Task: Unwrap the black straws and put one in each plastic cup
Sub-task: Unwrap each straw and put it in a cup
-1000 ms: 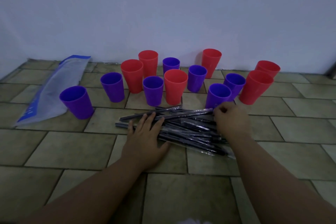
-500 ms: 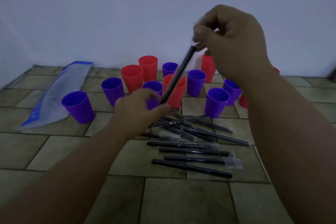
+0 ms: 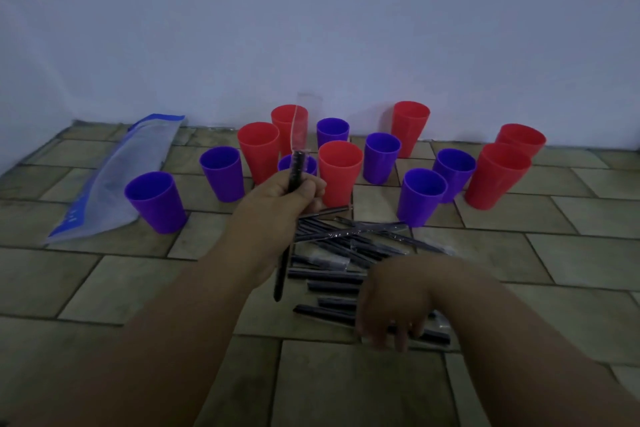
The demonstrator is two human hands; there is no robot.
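My left hand [image 3: 277,215] grips a black straw [image 3: 280,279] held nearly upright above the floor. A clear wrapper [image 3: 298,130] sticks up loosely from the straw's top end. My right hand [image 3: 394,302] hangs low over the pile of wrapped black straws [image 3: 346,236], its fingertips touching the nearest ones. Several empty cups stand behind the pile, purple ones [image 3: 154,201] and red ones [image 3: 341,172], mixed in loose rows. None of the cups shows a straw inside.
A flat clear bag with blue edges [image 3: 114,180] lies on the tiled floor [image 3: 346,385] at the left. A pale wall [image 3: 311,28] rises right behind the cups. More red cups [image 3: 495,177] stand at the far right.
My right hand dropped from the straw's top down to the pile. The left hand kept the straw and turned it more upright, with the wrapper now loose above it.
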